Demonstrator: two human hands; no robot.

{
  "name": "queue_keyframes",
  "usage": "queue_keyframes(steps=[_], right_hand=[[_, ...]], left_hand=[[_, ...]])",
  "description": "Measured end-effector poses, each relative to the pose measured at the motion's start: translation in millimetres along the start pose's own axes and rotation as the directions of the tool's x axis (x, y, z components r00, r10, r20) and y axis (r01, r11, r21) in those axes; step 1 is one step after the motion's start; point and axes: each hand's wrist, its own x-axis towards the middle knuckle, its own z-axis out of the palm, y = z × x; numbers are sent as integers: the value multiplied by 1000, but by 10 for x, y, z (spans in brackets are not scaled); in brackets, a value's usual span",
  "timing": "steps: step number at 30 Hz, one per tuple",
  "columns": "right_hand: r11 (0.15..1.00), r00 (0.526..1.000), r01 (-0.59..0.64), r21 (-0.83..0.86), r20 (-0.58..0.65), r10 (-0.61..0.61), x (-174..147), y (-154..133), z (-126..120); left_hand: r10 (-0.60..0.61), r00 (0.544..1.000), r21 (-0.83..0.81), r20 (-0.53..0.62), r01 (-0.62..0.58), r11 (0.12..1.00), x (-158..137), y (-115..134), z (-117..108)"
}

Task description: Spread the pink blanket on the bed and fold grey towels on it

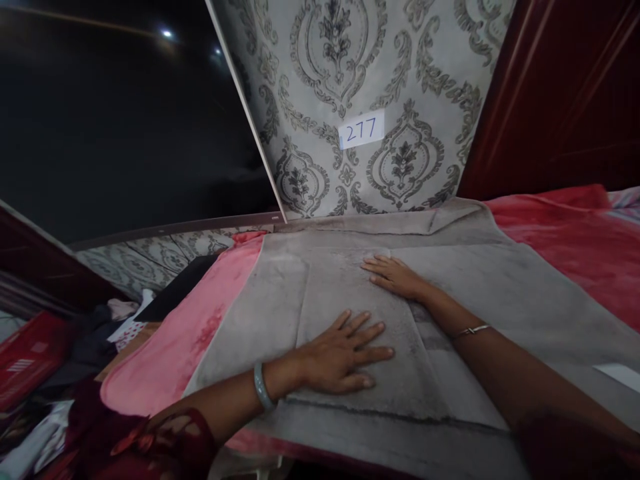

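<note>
A folded grey cloth [325, 287] with a soft, plush look lies flat before me, on top of a larger grey cloth [500, 287]. My left hand [343, 353] rests on the folded piece near its front edge, palm down with the fingers spread. Farther back, my right hand [393, 275] lies flat on the same piece by its far right corner, fingers stretched to the left. Neither hand grips anything. A bangle [262, 387] is on my left wrist and a thin bracelet [470, 331] on my right.
Under the grey cloth, a pink-red blanket shows at left [165, 353] and right [565, 247]. A large dark screen [135, 120] stands at the back left. On the patterned wall [340, 60] is a paper label [362, 129] reading 277. A white object [620, 375] lies at far right.
</note>
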Motion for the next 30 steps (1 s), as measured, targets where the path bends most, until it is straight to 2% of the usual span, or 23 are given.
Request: queue_keyframes(steps=[6, 9, 12, 15, 17, 20, 24, 30], right_hand=[[1000, 1000, -3, 0, -8, 3, 4, -9, 11], [1000, 1000, -7, 5, 0, 7, 2, -31, -10], [1000, 1000, -13, 8, 19, 13, -1, -57, -39], [1000, 1000, -16, 5, 25, 16, 0, -68, -56], [1000, 1000, -11, 6, 26, 11, 3, -64, -55], [1000, 1000, -6, 9, 29, 6, 4, -49, -43], [1000, 1000, -7, 20, 16, 7, -1, -42, -30], [999, 1000, -15, 34, 16, 14, 6, -46, -30]], left_hand=[[101, 993, -173, 64, -88, 981, -210, 438, 3], [170, 984, -293, 60, -145, 945, -206, 528, -81], [122, 990, -275, -70, -137, 952, -143, 364, -224], [-90, 986, -97, -143, 77, 992, -126, -15, -296], [-218, 964, 15, -150, 223, 975, -164, -280, -240], [-269, 950, 115, -157, 289, 951, -246, -539, -58], [-228, 958, 173, -174, 258, 951, -290, -613, 90], [-216, 968, 153, -128, 235, 960, -267, -476, 17]])
